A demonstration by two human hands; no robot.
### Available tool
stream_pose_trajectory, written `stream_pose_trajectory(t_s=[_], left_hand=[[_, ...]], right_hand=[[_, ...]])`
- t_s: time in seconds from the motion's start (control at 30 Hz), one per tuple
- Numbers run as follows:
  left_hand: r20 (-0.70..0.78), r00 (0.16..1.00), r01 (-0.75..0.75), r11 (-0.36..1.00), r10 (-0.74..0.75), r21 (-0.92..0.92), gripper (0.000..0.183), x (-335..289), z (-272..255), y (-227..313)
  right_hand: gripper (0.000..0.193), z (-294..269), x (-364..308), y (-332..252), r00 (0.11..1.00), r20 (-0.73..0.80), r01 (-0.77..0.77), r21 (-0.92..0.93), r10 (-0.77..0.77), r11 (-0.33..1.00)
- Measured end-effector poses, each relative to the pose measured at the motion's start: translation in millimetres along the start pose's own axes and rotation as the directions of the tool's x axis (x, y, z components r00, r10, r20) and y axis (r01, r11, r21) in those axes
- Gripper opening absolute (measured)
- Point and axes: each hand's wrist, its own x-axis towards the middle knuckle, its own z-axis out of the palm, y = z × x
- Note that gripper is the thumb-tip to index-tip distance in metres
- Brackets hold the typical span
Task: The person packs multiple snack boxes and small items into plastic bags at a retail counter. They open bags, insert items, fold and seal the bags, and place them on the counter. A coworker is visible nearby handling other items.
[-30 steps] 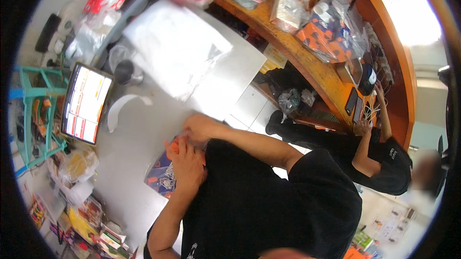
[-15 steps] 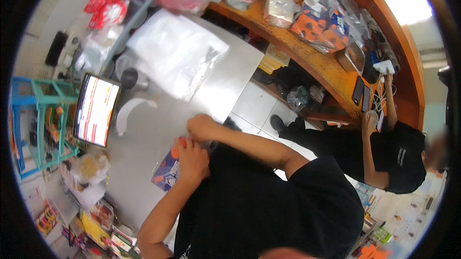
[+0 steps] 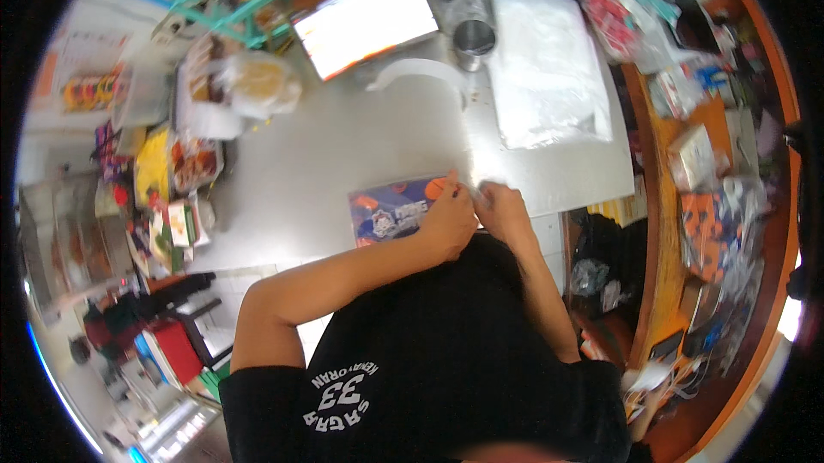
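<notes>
A flat blue-purple packet with orange shapes (image 3: 388, 211) lies at the near edge of the metal table, in front of my black shirt. My left hand (image 3: 450, 221) grips its right end, fingers bent over the top. Close beside it, my right hand (image 3: 506, 212) is closed in a pinch at that same end. Something thin and pale shows by its fingertips, too blurred to name. Part of the packet's right end is hidden under my hands.
On the metal table (image 3: 318, 145) stand a lit screen (image 3: 369, 21), a curved white strip (image 3: 421, 68), a metal cup (image 3: 473, 37) and a stack of clear plastic bags (image 3: 549, 68). Food packs (image 3: 196, 158) crowd the left edge. An orange wooden counter (image 3: 657, 231) bounds the right; another person's hand (image 3: 645, 411) shows low right.
The view has swung round, so the table now lies straight ahead and the other person is mostly out of sight. My hands stay at the packet's right end, drawn closer together.
</notes>
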Motion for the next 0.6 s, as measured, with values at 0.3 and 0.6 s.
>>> stream_pose_trajectory(t_s=[0.3, 0.6], left_hand=[[-0.213, 0.973, 0.06, 0.989, -0.088, -0.132, 0.043, -1, 10, -5], [-0.445, 0.495, 0.086, 0.552, -0.746, -0.829, 0.048, -18, 19, -154]], right_hand=[[0.02, -51, -14, -21, 0.838, 0.532, -0.109, -0.055, 0.121, 0.993], [0.024, -70, -20, -71, 0.889, 0.455, -0.06, 0.003, 0.052, 0.998]])
